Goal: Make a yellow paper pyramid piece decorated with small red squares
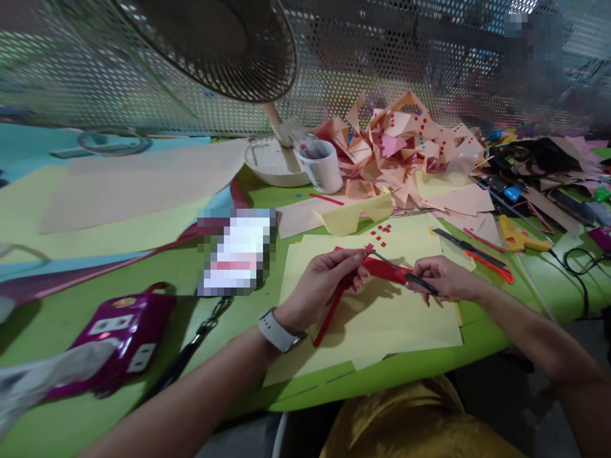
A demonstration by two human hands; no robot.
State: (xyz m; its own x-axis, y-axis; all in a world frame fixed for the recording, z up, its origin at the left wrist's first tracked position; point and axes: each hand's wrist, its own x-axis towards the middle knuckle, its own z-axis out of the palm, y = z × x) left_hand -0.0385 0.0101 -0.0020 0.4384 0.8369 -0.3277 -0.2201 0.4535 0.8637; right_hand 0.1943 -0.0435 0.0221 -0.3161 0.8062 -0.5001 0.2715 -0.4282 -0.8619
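My left hand (329,280), wearing a grey watch (281,331), pinches a narrow red strip (329,316) that hangs down toward the front. In my right hand (434,277) is what looks like a pair of black-handled scissors (420,282), with thin metal blades reaching to the strip's upper end by my left fingertips. A wider red piece (386,270) lies behind the blades, partly hidden by my hands. Several small red squares (379,238) are scattered just beyond on the pale yellow sheets (405,331).
A phone (241,251) and a purple power socket box (124,331) are at left. Behind stand a fan (267,162), a white cup (322,168) and heaped peach paper (405,146). A box cutter (477,251) and yellow glue gun (518,235) lie right.
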